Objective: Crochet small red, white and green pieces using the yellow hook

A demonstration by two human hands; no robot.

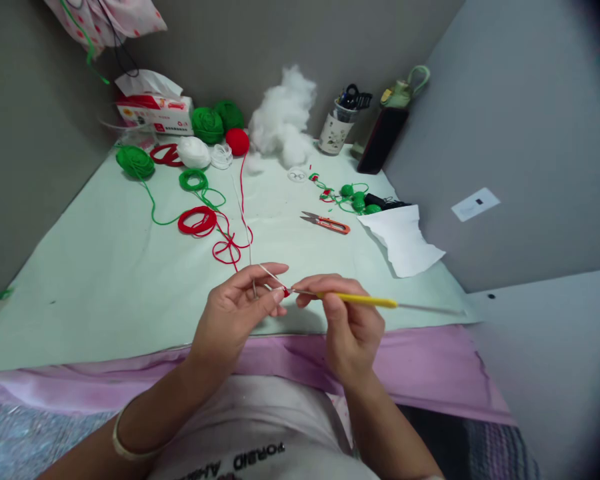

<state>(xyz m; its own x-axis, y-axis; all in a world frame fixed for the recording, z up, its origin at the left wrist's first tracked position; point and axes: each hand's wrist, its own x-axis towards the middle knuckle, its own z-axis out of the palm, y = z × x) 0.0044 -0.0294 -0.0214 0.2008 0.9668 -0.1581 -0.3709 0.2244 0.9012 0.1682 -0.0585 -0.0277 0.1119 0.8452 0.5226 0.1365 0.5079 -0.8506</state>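
My left hand [245, 299] pinches a small red crochet piece [287, 292] between thumb and fingers. White yarn [251, 240] runs from the table up over its index finger to the piece. In my right hand [347, 320] is a crochet hook [365, 299] with a yellow handle, held like a pencil. Its metal tip meets the red piece; whether a loop sits on it is too small to tell. Beyond the left hand, red yarn [226, 252] lies in loose loops. Orange-handled thread snips [326, 223] rest beyond the right hand, blades pointing left.
Green yarn balls [207, 125], a red ball [237, 142] and white stuffing [285, 120] line the back. A pen cup [337, 130], dark phone [383, 141] and bottle [397, 95] stand back right. White paper [405, 240] and small green crocheted pieces [359, 201] lie at right.
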